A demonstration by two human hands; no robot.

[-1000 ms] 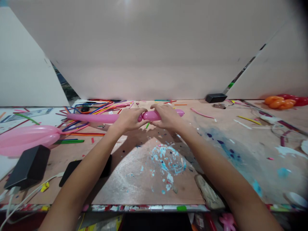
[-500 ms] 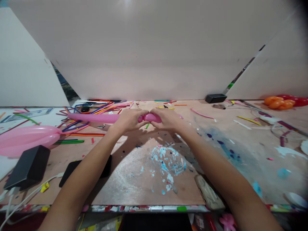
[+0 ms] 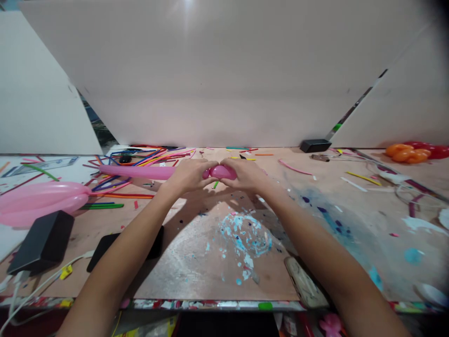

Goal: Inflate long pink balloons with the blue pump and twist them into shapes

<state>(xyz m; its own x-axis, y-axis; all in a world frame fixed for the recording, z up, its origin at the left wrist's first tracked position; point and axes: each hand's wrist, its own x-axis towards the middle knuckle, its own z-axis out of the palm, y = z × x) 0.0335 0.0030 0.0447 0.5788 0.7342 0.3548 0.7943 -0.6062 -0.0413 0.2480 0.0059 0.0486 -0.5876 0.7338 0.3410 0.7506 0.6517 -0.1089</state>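
Both of my hands meet over the middle of the table on one long pink balloon point(image 3: 140, 172). My left hand point(image 3: 189, 177) is closed round it, and the long inflated part runs out leftward from that hand. My right hand point(image 3: 245, 175) grips a short round bubble of the same balloon, which shows between the thumb and fingers. A narrow pinched spot lies between the two hands. The fingers partly hide the balloon there, and its right end is mostly behind my right hand.
Uninflated balloons point(image 3: 150, 157) in several colours lie at the back left. A lighter pink balloon shape point(image 3: 42, 203) rests near a dark power bank point(image 3: 42, 243). A black phone point(image 3: 101, 248) lies partly under my left arm. Orange balloons point(image 3: 407, 153) sit far right.
My hands hold the pink balloon in nearly the same place and grip. The whole view has shifted very slightly.
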